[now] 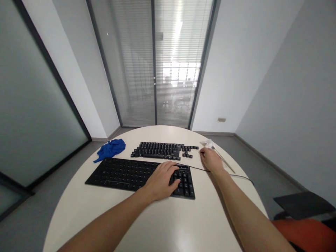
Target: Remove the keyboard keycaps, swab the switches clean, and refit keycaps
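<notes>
A black keyboard point(118, 174) lies on the table with most of its main section stripped of keycaps. Keys still sit in its number pad point(185, 185). My left hand point(162, 181) rests palm down across its right half, fingers spread, hiding part of the board. Behind it, loose black keycaps point(160, 149) are laid out in keyboard order. To their right, my right hand point(211, 160) is closed in a pinch just above the tabletop, with a small dark keycap point(202, 153) at the fingertips, partly hidden by them.
A crumpled blue cloth point(111, 148) lies at the far left of the round white table point(168, 227). Beyond my right hand are a white crumpled tissue point(208, 143) and a thin stick point(225, 161). The keyboard's cable point(243, 177) runs off the right edge, near a red chair point(306, 232).
</notes>
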`<state>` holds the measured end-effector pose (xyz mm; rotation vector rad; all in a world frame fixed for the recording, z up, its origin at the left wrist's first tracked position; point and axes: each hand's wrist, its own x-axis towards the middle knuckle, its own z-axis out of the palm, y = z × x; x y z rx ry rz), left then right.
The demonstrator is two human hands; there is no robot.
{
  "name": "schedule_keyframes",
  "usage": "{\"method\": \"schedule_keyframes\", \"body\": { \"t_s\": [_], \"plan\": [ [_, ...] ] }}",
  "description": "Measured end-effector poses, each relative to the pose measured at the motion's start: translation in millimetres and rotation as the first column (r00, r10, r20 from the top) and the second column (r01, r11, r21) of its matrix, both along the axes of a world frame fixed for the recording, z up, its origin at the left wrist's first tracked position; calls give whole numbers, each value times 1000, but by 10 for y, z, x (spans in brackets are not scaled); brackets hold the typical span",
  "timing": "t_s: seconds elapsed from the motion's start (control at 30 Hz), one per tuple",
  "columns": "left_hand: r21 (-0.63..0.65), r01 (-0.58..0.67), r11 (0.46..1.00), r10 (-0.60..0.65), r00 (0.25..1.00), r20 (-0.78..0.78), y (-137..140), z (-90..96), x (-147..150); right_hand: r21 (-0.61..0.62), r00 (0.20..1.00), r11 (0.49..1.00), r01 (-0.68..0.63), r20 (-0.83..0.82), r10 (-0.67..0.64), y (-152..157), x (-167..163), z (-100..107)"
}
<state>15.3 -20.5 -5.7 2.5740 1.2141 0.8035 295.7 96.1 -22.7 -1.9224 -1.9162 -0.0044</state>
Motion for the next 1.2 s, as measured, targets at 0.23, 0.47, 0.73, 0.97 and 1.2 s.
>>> {"method": "schedule_keyframes", "body": {
  "t_s": [0.23,0.47,0.73,0.97,1.2],
  "plan": [
    [-4,62,998,-62,997,-37,-13,27,12,-96,872,893,-440,-284,399,-327,-62,422],
    [6,57,998,-57,997,-49,-3,9,22,-279,669,641,-715,-537,514,-556,-271,591],
    [3,57,998,-57,997,-51,-6,16,36,-305,675,632,-712,-543,499,-526,-266,506],
    [-2,57,998,-57,997,-54,-5,16,24,-293,690,645,-706,-488,534,-510,-282,465],
    [2,61,998,-61,997,-44,-2,0,19,-299,705,651,-698,-447,551,-512,-302,458]
  ]
}}
